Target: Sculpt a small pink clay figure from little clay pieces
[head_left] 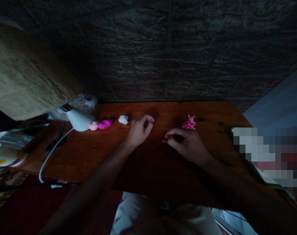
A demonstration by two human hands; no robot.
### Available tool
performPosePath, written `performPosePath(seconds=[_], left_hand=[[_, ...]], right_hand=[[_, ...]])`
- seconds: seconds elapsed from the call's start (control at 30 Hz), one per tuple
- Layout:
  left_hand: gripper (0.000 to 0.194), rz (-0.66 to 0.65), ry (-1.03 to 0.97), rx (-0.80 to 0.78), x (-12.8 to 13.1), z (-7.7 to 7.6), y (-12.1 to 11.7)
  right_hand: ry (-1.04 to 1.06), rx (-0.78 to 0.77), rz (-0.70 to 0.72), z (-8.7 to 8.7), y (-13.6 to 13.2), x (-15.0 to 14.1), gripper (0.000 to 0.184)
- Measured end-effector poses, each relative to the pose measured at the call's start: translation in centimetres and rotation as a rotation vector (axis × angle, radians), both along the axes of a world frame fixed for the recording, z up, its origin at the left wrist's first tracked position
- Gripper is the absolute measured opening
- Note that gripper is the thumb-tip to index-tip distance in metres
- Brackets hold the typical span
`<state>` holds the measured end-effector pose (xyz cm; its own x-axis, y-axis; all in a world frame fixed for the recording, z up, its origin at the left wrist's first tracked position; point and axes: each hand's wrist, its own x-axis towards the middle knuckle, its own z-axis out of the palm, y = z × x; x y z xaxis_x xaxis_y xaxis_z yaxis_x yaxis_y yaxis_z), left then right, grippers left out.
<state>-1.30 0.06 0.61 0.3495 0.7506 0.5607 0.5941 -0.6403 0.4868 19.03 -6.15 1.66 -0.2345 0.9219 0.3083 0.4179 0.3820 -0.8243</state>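
A person's left hand (140, 128) and right hand (188, 143), narrowly curled, contents unclear, are apparently modelling near a pink clay figurine (189, 123), next needing a light touch.

Dark wall (187, 49), block pattern with rough, streaky texture, pale joints barely showing. Reddish-brown wooden bench (89, 160), far edge along wall. Left: lamp with printed, newspaper-like shade (26, 71). Dark red floor (38, 205) lower left. Plain bluish-grey surface (282, 94) at right. Dim light throughout, deepest shadow behind shade.
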Motion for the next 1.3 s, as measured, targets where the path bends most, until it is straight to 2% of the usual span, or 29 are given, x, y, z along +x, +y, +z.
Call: performPosePath(seconds=[0.17, 0.27, 0.43, 0.57, 0.73, 0.87, 1.03, 1.3], left_hand=[[0.012, -0.156, 0.098, -0.038, 0.2, -0.5, 0.0], [0.014, -0.205, 0.142, -0.017, 0.8, -0.8, -0.1], [0.015, -0.211, 0.212, -0.001, 1.0, -1.1, 0.0], [0.019, -0.219, 0.227, 0.029, 0.9, -0.6, -0.4], [0.023, -0.199, 0.093, 0.108, 1.2, 0.5, -1.4], [0.021, -0.256, -0.062, 0.172, 1.6, 1.0, -2.0], [0.016, -0.336, -0.100, 0.170, 2.0, 1.2, -2.4], [0.017, -0.295, -0.155, 0.207, 2.1, 1.1, -2.1]], right_hand=[[0.116, -0.131, 0.093, -0.2, -0.3, -0.5, 0.014], [0.197, -0.184, 0.118, -0.2, -0.3, -0.7, 0.014], [0.149, -0.088, 0.166, -0.3, -0.3, -0.6, 0.009], [0.061, -0.009, 0.176, -0.9, 0.0, -0.4, 0.006], [0.061, -0.016, 0.123, -1.1, 0.6, -0.1, 0.014], [0.254, -0.212, 0.104, -1.0, 1.0, 0.1, 0.018], [0.616, -0.552, 0.092, -1.0, 1.2, 0.0, 0.027], [0.972, -0.769, 0.189, -0.1, 1.0, -0.1, 0.029]])
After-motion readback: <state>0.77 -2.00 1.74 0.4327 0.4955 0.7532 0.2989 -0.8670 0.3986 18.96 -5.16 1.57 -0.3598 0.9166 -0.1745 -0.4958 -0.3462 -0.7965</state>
